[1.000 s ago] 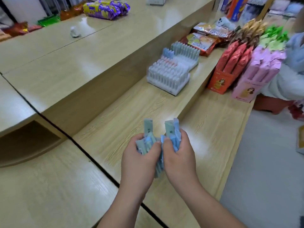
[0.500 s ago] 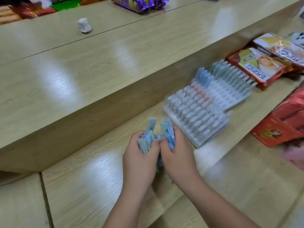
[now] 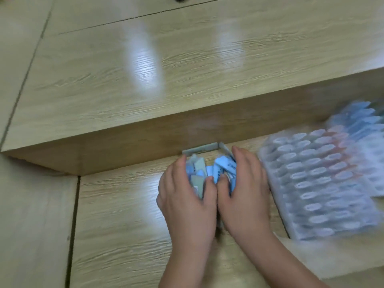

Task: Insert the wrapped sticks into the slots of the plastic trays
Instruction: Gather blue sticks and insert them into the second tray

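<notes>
Both of my hands are curled thumb to thumb, left hand (image 3: 187,196) and right hand (image 3: 245,192), cupping a loose bundle of blue and white wrapped sticks (image 3: 220,167) low on the lower surface (image 3: 116,215), close to the riser of the raised ledge (image 3: 145,80). Just beside my right hand sits a blurred plastic tray (image 3: 315,183), its slots mostly filled with pale stick ends. A second tray (image 3: 363,121) with bluish ends lies behind it at the right edge.

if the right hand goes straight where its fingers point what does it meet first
Probably the counter's wooden step face, right ahead of the right hand; the tray lies off to its side. Depth unsure.
</notes>
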Demonstrator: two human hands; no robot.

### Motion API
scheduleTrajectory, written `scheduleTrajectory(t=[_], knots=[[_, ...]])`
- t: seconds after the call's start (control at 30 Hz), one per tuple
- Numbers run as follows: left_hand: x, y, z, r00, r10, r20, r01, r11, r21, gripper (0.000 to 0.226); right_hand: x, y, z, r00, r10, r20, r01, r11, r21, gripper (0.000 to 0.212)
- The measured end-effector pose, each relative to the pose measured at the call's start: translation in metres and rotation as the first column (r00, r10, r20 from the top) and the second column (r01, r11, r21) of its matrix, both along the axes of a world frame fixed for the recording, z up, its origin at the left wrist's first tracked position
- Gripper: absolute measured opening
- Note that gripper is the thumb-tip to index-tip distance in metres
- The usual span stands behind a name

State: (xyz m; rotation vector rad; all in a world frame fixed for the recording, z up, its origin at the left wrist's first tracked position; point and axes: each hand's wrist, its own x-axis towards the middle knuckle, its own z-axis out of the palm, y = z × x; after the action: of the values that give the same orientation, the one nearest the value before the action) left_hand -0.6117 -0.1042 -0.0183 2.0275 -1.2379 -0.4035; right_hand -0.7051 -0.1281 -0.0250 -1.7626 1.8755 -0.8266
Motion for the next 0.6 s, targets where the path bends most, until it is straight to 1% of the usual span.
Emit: scheduleTrajectory(t=[0.1,0.17,0.23,0.3,0.4,0.47,0.5,0.53,0.6], knots=[[-0.003,-0.004,0.002,0.995,0.077,-0.057,-0.079,0.997,-0.025,0.076,-0.004,-0.001,0.001,0.995,0.046,0.093,-0.040,0.998,-0.056,0.054],[-0.007,-0.005,0.005,0.979,0.115,-0.169,-0.124,0.991,-0.045,0.080,-0.008,-0.001,0.001,0.983,0.072,0.168,-0.061,0.996,-0.070,0.051],[-0.010,-0.003,0.007,0.951,0.110,-0.289,-0.149,0.982,-0.114,0.077,-0.014,0.000,0.002,0.968,0.116,0.223,-0.101,0.992,-0.080,0.050],[-0.012,0.001,0.007,0.938,0.111,-0.329,-0.180,0.966,-0.185,0.067,-0.022,0.002,0.005,0.960,0.174,0.221,-0.164,0.984,-0.066,0.052],[-0.010,0.007,0.008,0.945,0.151,-0.289,-0.226,0.942,-0.246,0.047,-0.037,-0.002,0.019,0.951,0.250,0.180,-0.260,0.965,0.037,0.064],[-0.010,0.012,0.007,0.954,0.166,-0.250,-0.227,0.943,-0.243,0.041,-0.041,-0.004,0.024,0.943,0.321,0.088,-0.331,0.932,0.147,0.072],[-0.011,0.014,0.007,0.959,0.165,-0.230,-0.217,0.950,-0.225,0.040,-0.039,-0.004,0.026,0.943,0.334,0.020,-0.331,0.923,0.195,0.075],[-0.012,0.017,0.007,0.966,0.163,-0.203,-0.205,0.957,-0.206,0.041,-0.037,-0.005,0.025,0.942,0.332,-0.054,-0.315,0.926,0.207,0.077],[-0.015,0.024,0.009,0.973,0.178,-0.148,-0.202,0.965,-0.170,0.041,-0.032,-0.006,0.022,0.936,0.316,-0.158,-0.286,0.940,0.185,0.074]])
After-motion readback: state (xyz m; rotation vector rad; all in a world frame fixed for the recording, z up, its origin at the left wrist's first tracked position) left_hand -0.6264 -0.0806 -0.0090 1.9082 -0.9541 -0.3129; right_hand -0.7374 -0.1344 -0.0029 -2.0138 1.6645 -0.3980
